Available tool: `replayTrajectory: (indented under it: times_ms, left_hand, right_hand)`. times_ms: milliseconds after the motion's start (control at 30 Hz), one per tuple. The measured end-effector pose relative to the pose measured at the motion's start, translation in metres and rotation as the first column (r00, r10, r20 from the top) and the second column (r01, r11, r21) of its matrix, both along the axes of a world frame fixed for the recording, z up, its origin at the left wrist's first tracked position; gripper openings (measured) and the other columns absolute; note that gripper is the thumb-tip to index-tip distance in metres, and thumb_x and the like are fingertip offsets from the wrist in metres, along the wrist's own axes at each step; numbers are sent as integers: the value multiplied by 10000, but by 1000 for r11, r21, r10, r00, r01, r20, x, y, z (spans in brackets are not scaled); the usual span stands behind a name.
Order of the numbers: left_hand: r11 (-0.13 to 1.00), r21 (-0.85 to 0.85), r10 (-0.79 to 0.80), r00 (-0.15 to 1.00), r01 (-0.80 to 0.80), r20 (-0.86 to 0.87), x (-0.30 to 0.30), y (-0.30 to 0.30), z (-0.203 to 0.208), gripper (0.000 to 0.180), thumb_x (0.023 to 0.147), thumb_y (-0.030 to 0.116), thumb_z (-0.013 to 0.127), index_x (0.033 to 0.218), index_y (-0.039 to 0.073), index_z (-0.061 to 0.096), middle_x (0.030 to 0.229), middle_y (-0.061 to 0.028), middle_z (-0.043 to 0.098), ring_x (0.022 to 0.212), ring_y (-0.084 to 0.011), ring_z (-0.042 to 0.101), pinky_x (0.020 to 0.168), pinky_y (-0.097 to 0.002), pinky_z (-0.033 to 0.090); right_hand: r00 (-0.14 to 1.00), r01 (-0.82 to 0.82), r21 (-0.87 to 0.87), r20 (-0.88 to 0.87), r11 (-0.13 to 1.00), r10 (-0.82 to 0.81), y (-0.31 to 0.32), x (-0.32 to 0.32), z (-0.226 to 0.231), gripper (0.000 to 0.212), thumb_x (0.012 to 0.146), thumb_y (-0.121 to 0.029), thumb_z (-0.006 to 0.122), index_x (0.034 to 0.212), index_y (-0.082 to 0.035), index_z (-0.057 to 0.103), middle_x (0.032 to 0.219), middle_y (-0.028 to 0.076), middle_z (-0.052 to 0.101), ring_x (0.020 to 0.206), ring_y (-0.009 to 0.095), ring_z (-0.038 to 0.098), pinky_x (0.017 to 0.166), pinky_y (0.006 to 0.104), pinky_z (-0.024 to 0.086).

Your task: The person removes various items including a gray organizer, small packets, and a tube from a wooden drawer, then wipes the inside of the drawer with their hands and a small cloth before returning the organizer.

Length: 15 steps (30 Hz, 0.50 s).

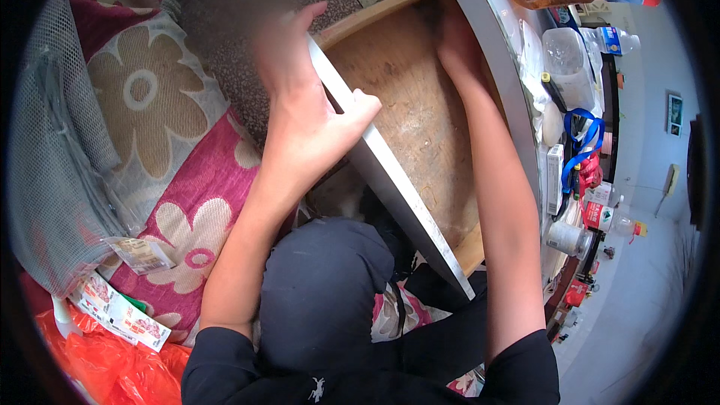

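Note:
An open wooden drawer (405, 82) is in front of me, its bare wood bottom worn and specked with crumbs. My left hand (307, 97) grips the white top edge of the drawer front (409, 191), with the thumb laid over that edge and the palm on the outer side. Some of its fingers are smeared or out of sight. My right arm reaches into the drawer along its right side. Deep in the far corner, my right hand (457, 41) lies in shadow, so its fingers and anything in them are hidden.
Above the drawer on the right, the desk edge (517, 82) overhangs. On it stand a clear plastic container (568, 67), a blue strap (585, 139), a jar (568, 238) and bottles. To the left lie a flowered cushion (139, 97), mesh fabric (52, 187) and a red plastic bag (112, 371).

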<state>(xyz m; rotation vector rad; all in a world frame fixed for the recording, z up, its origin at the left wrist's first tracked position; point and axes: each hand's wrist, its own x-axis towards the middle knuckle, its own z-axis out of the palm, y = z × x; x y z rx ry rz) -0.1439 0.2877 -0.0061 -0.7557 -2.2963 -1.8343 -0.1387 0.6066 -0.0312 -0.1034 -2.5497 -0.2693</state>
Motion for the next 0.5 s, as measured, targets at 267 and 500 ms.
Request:
replayTrajectory:
  times_ms: [267, 500]
  left_hand:
    - [999, -21, 26, 999, -27, -32, -3, -2, -7, 810, 582, 137, 714, 1324, 36, 404, 1217, -226, 406, 1197, -400, 380, 1071, -453, 297]
    - [999, -25, 31, 998, -33, -45, 0, 0, -3, 811, 579, 140, 720, 1320, 29, 412, 1203, -224, 411, 1193, -402, 386, 1065, -448, 308]
  right_hand:
    - [964, -110, -117, 228, 987, 134, -40, 26, 19, 113, 918, -79, 520, 966, 6, 577, 983, 251, 582, 953, 423, 549, 857, 488, 425]
    - [993, 104, -230, -36, 968, -115, -16, 8, -1, 321, 923, -69, 500, 1233, -11, 559, 1250, 273, 554, 1194, 413, 510, 1007, 465, 403]
